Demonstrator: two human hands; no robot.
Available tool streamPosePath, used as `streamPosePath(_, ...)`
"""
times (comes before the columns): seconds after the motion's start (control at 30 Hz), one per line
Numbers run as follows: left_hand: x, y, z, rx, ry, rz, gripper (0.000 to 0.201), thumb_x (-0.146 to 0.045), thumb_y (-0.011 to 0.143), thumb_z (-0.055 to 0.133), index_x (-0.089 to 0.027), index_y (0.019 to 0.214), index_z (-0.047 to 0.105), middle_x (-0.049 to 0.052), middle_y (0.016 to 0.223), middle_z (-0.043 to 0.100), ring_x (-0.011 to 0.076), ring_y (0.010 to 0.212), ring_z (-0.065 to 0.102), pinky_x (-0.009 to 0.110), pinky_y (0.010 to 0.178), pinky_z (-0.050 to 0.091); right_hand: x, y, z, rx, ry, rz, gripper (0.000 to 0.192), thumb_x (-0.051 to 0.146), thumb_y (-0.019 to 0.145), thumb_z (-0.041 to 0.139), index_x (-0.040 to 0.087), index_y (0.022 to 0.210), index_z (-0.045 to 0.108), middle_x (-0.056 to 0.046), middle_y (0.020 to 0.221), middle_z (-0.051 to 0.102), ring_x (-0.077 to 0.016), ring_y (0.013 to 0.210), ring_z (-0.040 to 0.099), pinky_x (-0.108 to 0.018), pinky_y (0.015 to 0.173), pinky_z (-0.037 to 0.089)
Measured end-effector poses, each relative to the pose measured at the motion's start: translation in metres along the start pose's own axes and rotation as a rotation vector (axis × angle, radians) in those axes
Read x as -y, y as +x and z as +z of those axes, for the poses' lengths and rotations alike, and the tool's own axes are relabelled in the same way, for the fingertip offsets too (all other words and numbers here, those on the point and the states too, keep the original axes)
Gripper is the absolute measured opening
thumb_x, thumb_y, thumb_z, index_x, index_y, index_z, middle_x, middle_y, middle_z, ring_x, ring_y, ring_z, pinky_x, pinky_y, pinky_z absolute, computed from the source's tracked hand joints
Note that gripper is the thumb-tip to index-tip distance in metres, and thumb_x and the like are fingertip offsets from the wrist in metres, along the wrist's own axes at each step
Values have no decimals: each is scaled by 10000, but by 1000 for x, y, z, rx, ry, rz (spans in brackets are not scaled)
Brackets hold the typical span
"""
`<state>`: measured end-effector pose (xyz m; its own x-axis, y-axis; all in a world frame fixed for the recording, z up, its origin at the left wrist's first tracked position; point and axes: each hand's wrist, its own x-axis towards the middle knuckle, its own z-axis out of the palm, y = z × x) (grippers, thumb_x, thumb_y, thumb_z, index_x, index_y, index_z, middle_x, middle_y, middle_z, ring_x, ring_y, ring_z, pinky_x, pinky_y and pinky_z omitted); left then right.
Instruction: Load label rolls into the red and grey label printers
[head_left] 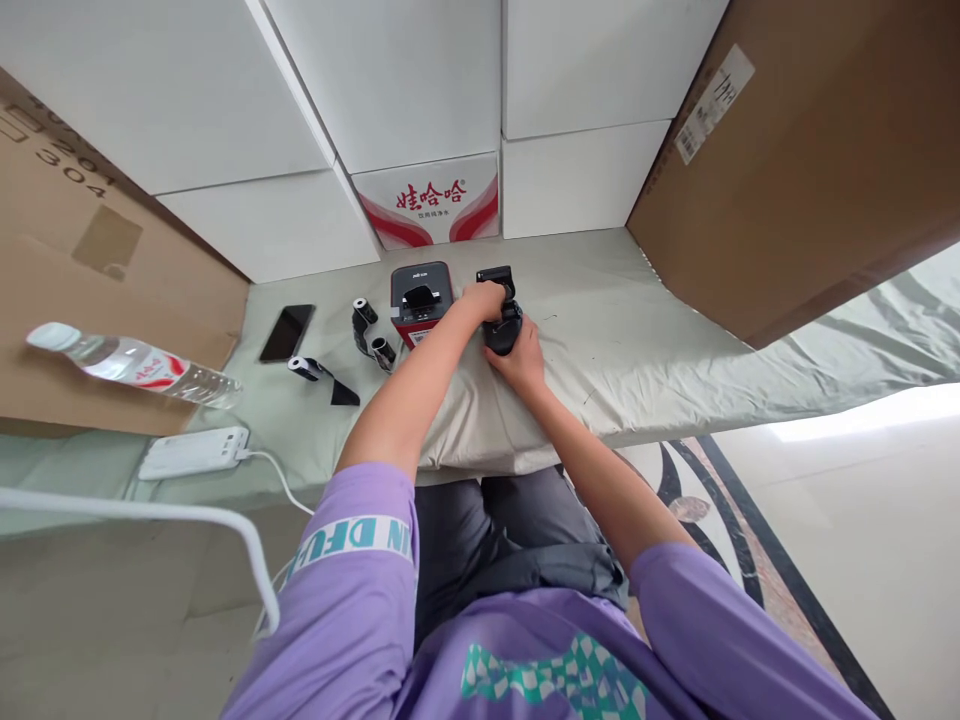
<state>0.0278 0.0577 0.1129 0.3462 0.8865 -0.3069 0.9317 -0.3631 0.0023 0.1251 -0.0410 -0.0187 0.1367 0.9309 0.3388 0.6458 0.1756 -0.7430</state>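
My left hand (486,299) is closed at the left side of a small black device (504,332) on the cloth-covered surface, its fingers at the middle of the device. A flat black part (493,273) stands up at the far end, seemingly joined to it. My right hand (525,358) wraps around the near right side of the device, which hides some of its fingers. Just left of my left hand stands a red and black box-shaped machine (421,285), partly hidden by my forearm. Two rolls with black strips, a nearer one (324,379) and a farther one (364,318), lie farther left.
A dark phone (287,333), a water bottle (142,365) and a white power bank (193,453) with a cable are at the left. White cartons (425,200) line the back. Large brown boxes stand at the left (112,290) and right (810,170).
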Motion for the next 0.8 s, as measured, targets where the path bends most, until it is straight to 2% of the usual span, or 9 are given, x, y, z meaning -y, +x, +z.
streamPosePath(0.07, 3, -6, -1, -91, -53, 31, 476, -179, 772, 826, -197, 1247, 789, 183, 1341, 747, 381, 1275, 695, 453, 1087, 555, 2, 0, -2, 9, 5, 5, 1002, 497, 750, 790, 114, 1549, 323, -277, 1525, 510, -408, 1463, 500, -569, 1193, 468)
streamPosePath(0.13, 10, -16, -3, -245, -160, 65, 486, -146, 743, 840, -196, 1222, 772, 180, 1280, 760, 384, 1233, 707, 448, 1063, 559, 3, 0, -3, 13, 1, 15, 1018, 498, 733, 803, 109, 1544, 328, -285, 1517, 513, -414, 1439, 520, -571, 1178, 477)
streamPosePath(0.23, 30, -43, -3, -458, -405, 139, 466, -193, 742, 885, -212, 1180, 730, 129, 1141, 775, 342, 1127, 731, 422, 1015, 563, 2, 1, -4, 1, -5, 19, 1039, 495, 706, 824, 95, 1531, 335, -302, 1499, 511, -428, 1420, 528, -590, 1170, 475)
streamPosePath(0.3, 49, -72, -3, -521, -587, 183, 420, -311, 786, 894, -228, 1152, 705, 70, 1039, 763, 284, 1025, 735, 396, 968, 570, 0, 2, -2, -14, 7, -2, 1017, 503, 711, 817, 113, 1522, 343, -290, 1491, 516, -427, 1420, 524, -609, 1173, 466)
streamPosePath(0.37, 71, -107, -2, -517, -768, 167, 346, -429, 871, 829, -229, 1119, 695, 24, 909, 721, 220, 881, 718, 355, 873, 581, -1, 2, -1, -30, 18, -17, 996, 512, 715, 811, 129, 1515, 357, -273, 1489, 516, -422, 1421, 519, -620, 1183, 454)
streamPosePath(0.47, 114, -156, 1, -498, -1022, 47, 259, -464, 983, 679, -218, 1058, 706, 21, 839, 675, 161, 724, 661, 290, 707, 560, -3, 2, -1, -33, 15, -1, 991, 514, 718, 808, 132, 1517, 363, -266, 1489, 507, -416, 1413, 521, -617, 1190, 449)
streamPosePath(0.57, 165, -188, 2, -557, -1162, -146, 213, -295, 913, 755, -201, 1102, 730, 28, 905, 699, 146, 749, 661, 259, 686, 545, -3, 3, -1, -18, 14, 8, 1006, 522, 720, 800, 134, 1529, 345, -267, 1489, 497, -420, 1418, 512, -622, 1191, 443)
streamPosePath(0.7, 227, -197, -1, -728, -1217, -493, 250, -139, 846, 772, -143, 1093, 733, 11, 835, 680, 113, 703, 627, 245, 700, 527, -4, 3, 0, -18, 14, -3, 1039, 512, 706, 806, 125, 1542, 326, -269, 1501, 473, -426, 1441, 485, -619, 1207, 424)
streamPosePath(0.8, 254, -186, 2, -760, -1208, -648, 204, -89, 830, 764, -129, 1026, 729, 3, 788, 666, 104, 682, 607, 253, 710, 518, -5, 3, 2, -19, 19, -3, 1037, 522, 710, 802, 130, 1541, 323, -268, 1501, 470, -429, 1441, 488, -619, 1200, 432)
